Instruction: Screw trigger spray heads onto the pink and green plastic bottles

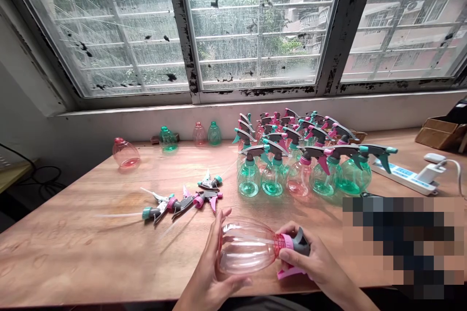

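Note:
A clear pink spray bottle [248,247] lies on its side in the air above the table's near edge, its neck to the right. My left hand [215,262] is wrapped round the bottle's base, thumb below and fingers above. At the neck, my right hand [310,257] grips the pink collar of the spray head [299,243], whose dark top and pink trigger show between the fingers. A straw can be faintly seen inside the bottle. Left of the bottle, several loose spray heads [182,202] in pink, teal and grey lie on the wood with their straws sticking out.
Several green and pink bottles with spray heads [272,180] stand packed together at the back right. Bottles without heads, such as a tilted pink one [126,154] and a green one [214,133], stand further left. A power strip [404,177] and cardboard box [443,133] lie right.

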`<state>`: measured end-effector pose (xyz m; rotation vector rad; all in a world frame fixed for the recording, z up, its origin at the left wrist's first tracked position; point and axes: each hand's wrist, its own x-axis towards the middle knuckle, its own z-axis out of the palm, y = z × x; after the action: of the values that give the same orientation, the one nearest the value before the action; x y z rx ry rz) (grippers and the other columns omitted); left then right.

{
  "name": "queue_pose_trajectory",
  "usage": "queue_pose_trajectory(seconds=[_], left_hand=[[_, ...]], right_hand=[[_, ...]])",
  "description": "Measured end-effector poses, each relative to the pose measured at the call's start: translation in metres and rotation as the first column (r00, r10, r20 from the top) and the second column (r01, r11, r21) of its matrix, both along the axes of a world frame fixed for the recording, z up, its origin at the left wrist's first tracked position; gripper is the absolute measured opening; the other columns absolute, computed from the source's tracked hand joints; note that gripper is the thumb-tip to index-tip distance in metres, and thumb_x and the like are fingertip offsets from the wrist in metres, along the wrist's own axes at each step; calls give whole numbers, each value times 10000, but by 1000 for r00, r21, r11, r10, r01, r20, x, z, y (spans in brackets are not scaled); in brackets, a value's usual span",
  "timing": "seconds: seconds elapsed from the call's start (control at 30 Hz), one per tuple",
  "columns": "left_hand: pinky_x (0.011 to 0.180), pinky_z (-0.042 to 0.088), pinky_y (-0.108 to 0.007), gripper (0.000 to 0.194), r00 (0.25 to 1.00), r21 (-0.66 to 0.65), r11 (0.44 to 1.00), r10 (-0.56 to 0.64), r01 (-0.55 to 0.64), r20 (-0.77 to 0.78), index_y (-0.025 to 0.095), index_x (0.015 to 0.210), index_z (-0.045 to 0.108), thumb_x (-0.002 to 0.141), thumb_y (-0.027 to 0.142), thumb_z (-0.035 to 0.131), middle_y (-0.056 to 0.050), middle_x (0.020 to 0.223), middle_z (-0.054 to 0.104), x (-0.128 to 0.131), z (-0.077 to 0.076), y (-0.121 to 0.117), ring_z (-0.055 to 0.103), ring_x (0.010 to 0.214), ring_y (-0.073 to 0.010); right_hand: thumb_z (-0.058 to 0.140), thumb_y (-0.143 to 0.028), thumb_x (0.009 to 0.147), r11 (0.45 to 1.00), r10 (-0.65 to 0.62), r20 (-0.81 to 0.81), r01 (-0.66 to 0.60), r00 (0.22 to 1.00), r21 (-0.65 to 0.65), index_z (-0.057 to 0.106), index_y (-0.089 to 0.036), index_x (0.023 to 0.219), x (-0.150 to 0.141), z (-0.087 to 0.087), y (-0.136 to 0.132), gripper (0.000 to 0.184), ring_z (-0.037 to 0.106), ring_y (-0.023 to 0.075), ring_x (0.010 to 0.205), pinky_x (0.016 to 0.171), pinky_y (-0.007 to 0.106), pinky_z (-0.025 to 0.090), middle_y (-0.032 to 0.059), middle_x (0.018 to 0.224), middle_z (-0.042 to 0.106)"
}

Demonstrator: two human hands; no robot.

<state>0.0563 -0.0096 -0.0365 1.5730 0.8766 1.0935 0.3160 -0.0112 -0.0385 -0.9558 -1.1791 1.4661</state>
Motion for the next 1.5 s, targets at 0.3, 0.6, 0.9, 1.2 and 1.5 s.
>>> queue_pose_trajectory(seconds=[0.3, 0.6, 0.9, 1.2, 1.5], left_hand=[[1178, 433, -453, 883, 1000, 59, 998, 11, -11, -9, 501, 1648, 115, 975, 460, 684, -51, 1777, 128, 3, -4, 0, 424, 1492, -334], [1200, 413, -458, 1045, 1000, 38, 999, 5, -4, -16, 451, 1660, 148, 866, 439, 827, -55, 1768, 137, 1, 3, 0, 370, 1506, -376], [1204, 388, -468, 887, 999, 55, 998, 4, -1, -53, 534, 1633, 125, 966, 438, 703, -27, 1778, 132, 0, -5, 1, 477, 1437, -323], [1229, 376, -468, 978, 1000, 48, 999, -4, 6, -27, 473, 1647, 187, 891, 429, 806, -36, 1771, 151, 0, -1, 2, 312, 1558, -366], [1217, 384, -466, 934, 1000, 53, 998, 13, -13, 2, 518, 1639, 150, 927, 466, 752, -44, 1759, 189, 2, -5, 2, 424, 1496, -347]], right_hand=[[910, -496, 768, 1000, -11, -39, 10, 999, -18, 681, -176, 937, 0, -1, 1, 428, 672, 163, 608, 605, 284, 590, -21, 696, 686], [905, -453, 798, 1000, 7, -36, -7, 999, 8, 676, -170, 967, 1, -3, 1, 401, 692, 157, 626, 628, 280, 579, -16, 720, 713], [917, -462, 785, 1000, 12, -65, -13, 998, -17, 672, -163, 953, 0, -1, 1, 421, 677, 144, 623, 608, 279, 630, -22, 705, 687], [914, -443, 794, 999, 19, -76, -21, 997, -26, 661, -170, 965, 1, -4, 2, 410, 689, 145, 631, 612, 276, 628, -17, 715, 697], [902, -447, 806, 1000, 23, -53, -23, 998, -6, 658, -166, 969, 1, -3, 1, 406, 700, 153, 618, 617, 274, 590, -15, 710, 709]])
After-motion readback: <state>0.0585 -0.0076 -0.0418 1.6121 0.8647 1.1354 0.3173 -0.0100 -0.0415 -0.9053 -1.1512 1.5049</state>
